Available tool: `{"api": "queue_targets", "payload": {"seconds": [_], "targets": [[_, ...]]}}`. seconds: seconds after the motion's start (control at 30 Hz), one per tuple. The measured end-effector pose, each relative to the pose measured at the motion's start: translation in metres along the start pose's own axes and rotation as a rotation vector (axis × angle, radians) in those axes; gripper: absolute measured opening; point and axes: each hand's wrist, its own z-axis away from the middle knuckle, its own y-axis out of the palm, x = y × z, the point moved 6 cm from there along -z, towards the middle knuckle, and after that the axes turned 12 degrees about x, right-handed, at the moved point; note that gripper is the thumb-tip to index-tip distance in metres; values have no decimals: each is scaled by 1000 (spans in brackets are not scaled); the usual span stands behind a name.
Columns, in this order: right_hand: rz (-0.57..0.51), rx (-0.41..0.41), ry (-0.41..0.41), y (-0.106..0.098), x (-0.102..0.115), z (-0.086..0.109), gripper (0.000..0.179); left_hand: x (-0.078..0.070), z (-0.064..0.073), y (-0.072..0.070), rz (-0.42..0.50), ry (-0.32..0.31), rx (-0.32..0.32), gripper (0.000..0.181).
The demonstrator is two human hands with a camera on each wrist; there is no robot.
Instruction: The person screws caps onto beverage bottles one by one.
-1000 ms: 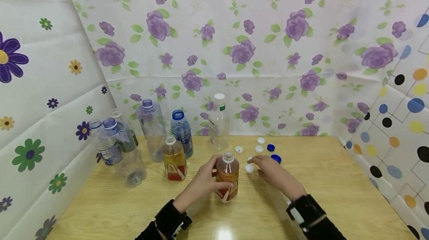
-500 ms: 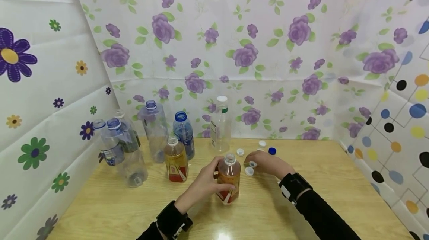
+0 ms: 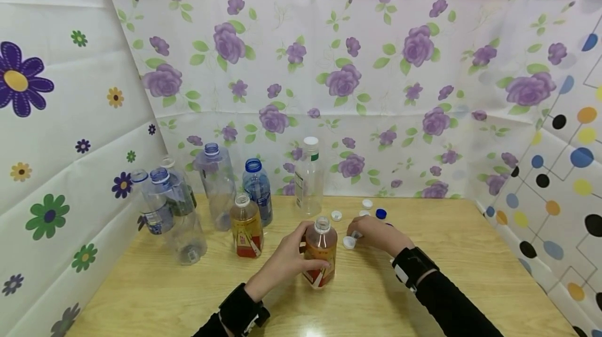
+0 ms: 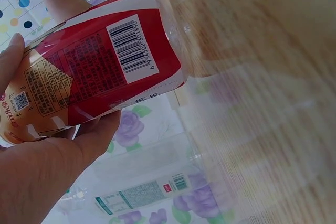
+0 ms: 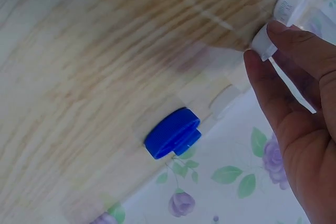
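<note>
Left hand (image 3: 288, 256): wrapped around an amber-tinted bottle (image 3: 324, 247), thumb laid across the near face. The bottle stood upright near the front middle of the tabletop (image 3: 470, 243), threaded neck uncovered. Left wrist view showed its red and orange label (image 4: 89, 77), with a barcode (image 4: 130, 48) toward the base.

Right hand (image 3: 376, 232): grip narrow, thumb and fingers pinching a small white cap (image 5: 264, 44) by its side. Position: right of the amber-tinted bottle, apart from it. Whether the pinched cap touched the tabletop could not be told.

Around the right hand: a second white cap (image 3: 349, 243) lay just beside the pinched one, between hand and bottle. Three further white caps (image 3: 336, 216) lay behind, one partly covered by the hand. A blue cap (image 3: 381, 213) lay just beyond the knuckles; another blue piece (image 3: 389, 224) was mostly hidden there.

Left side: a matching amber bottle (image 3: 247, 231) stood left of the held one. A blue bottle (image 3: 257, 190) stood just behind it, with a tall pale bottle (image 3: 217, 180) alongside. Farther left, clear bottles (image 3: 157, 217) overlapped in view.

Back: a clear bottle with a white top (image 3: 309, 185) stood near the floral cloth (image 3: 301, 65). Both wrists carried black bands (image 3: 414, 265).
</note>
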Motion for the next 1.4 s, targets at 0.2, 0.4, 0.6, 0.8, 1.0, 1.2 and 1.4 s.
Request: {"api": "queue_targets", "payload": {"seconds": [0.2,0.4,0.6,0.8,1.0,1.2,1.4], "targets": [[-28,-60,-4,-16,7,2,23,1,0,0,9,-12,4,79],[-102,-179,-27,-47,30,7,25,1,1,0,20,-9,11,79],[-219,-354,-51,-77,57,21,24,1,1,0,19,-3,16,78],[-317,-511,-118,-99,85,37,29,1,1,1,11,7,18,77],[-413,-640,-175,-106,104,49,34,1,2,1,4,12,21,77],[-490,-762,-227,-102,118,52,35,0,3,0,3,10,18,76],[-547,-840,-244,-99,122,50,30,-1,2,1,-4,11,11,75]]}}
